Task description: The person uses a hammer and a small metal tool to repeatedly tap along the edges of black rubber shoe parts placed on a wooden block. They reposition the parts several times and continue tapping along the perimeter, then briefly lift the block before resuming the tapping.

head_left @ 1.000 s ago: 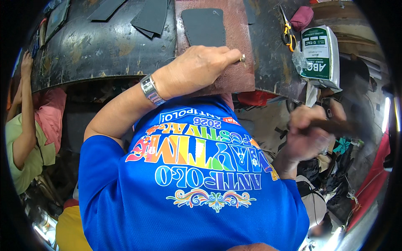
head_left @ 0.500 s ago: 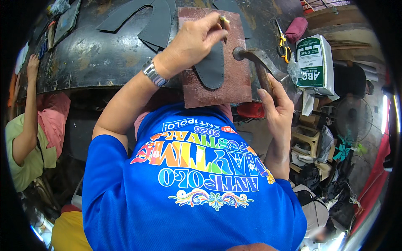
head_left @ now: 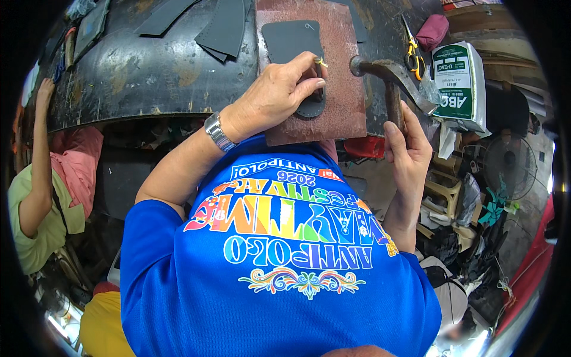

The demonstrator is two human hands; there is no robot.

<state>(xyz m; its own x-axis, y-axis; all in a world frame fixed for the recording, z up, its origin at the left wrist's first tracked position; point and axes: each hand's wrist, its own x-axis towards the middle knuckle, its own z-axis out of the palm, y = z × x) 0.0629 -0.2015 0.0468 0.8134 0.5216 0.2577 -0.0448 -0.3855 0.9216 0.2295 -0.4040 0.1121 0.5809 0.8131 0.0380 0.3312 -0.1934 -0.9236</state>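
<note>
My left hand (head_left: 270, 92) rests over a dark grey, sole-shaped piece (head_left: 291, 40) with a row of small holes near its edge. Its thumb and fingers pinch a slim punch (head_left: 320, 71), whose top shows a yellowish bit; the lower tip sits by the piece's rounded near end and is partly hidden. Under the piece lies a reddish-brown board (head_left: 346, 113), its near end jutting past the table edge. My right hand (head_left: 407, 140) is wrapped round the wooden handle of a hammer (head_left: 392, 77). The hammer head is held to the right of the punch, apart from it.
More dark grey cut pieces (head_left: 223, 33) lie on the black table (head_left: 143, 77). At the right are yellow-handled scissors (head_left: 413, 56), a maroon pouch (head_left: 432, 33) and a green-and-white container (head_left: 461, 83). Another person's arm (head_left: 40, 113) reaches the table's left end.
My left hand and the punch have come nearer to me, toward the rounded end of the piece, uncovering its far part. The hammer has shifted right, away from the punch.
</note>
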